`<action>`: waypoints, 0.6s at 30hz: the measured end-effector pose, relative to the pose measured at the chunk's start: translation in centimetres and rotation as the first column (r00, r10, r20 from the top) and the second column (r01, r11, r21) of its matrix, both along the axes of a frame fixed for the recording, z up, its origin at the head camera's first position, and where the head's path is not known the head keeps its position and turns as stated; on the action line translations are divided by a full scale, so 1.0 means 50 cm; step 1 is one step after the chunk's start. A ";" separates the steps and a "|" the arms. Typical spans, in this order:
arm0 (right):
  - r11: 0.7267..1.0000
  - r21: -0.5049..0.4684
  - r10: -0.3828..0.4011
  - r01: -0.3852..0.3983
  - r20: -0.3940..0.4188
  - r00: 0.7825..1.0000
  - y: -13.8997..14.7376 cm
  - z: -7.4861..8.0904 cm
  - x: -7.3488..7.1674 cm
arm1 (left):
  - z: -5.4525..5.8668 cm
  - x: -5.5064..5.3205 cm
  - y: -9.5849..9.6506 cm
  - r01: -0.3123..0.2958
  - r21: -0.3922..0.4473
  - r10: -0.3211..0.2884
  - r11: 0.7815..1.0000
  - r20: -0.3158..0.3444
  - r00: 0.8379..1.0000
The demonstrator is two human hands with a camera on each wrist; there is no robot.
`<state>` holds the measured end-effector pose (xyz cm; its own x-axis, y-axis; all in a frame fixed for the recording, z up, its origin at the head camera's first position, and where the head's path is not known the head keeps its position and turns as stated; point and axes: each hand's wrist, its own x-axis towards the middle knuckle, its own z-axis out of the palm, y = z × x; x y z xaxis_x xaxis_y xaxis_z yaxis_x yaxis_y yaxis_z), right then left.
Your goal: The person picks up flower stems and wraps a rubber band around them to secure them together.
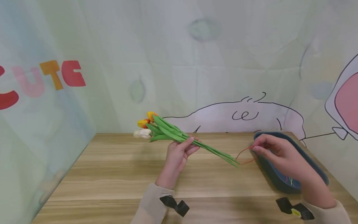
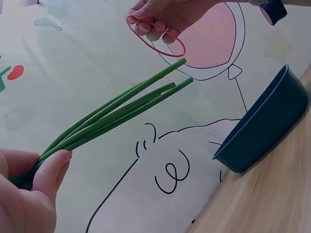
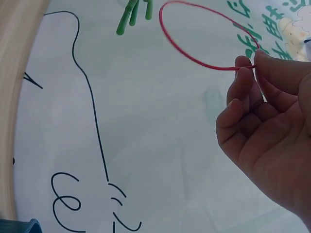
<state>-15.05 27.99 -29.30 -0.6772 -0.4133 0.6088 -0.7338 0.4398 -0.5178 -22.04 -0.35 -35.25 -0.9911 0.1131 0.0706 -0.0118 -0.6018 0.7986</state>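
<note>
A bunch of tulips [image 1: 167,132] with orange-yellow and white heads lies across my left hand [image 1: 177,155], which grips the green stems around their middle. The heads point to the left, and the stem ends [image 2: 141,86] stick out to the right above the table. My right hand [image 1: 285,155] pinches a thin red rubber band [image 3: 211,66] between thumb and fingertips. Its loop hangs wide toward the stem ends and overlaps their tips in the head view; both wrist views show a small gap between loop and stems.
A dark blue tray [image 1: 279,186] stands at the right of the wooden table [image 1: 112,193], under my right hand. Several thin coloured bands [image 1: 291,181] lie in it. Behind the table hangs a printed cloth [image 1: 167,46] with cartoon drawings and letters.
</note>
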 end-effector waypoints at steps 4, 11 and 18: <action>0.999 0.034 -0.001 0.002 -0.015 1.000 -0.012 0.006 0.001 | 0.001 0.002 -0.001 0.014 0.018 -0.014 1.000 0.001 1.000; 0.999 0.036 0.011 -0.010 -0.014 1.000 -0.027 0.010 0.000 | 0.007 0.009 0.000 0.079 0.019 -0.079 0.997 0.001 0.997; 0.999 0.038 0.024 -0.023 -0.014 1.000 -0.038 0.013 -0.004 | 0.011 0.019 0.003 0.163 0.010 -0.163 0.987 -0.014 0.986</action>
<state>-15.25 26.09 -28.63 -0.6583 -0.4520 0.6020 -0.7515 0.4411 -0.4906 -21.12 -0.18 -34.69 -0.9584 0.2724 0.0857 -0.1001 -0.6015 0.7926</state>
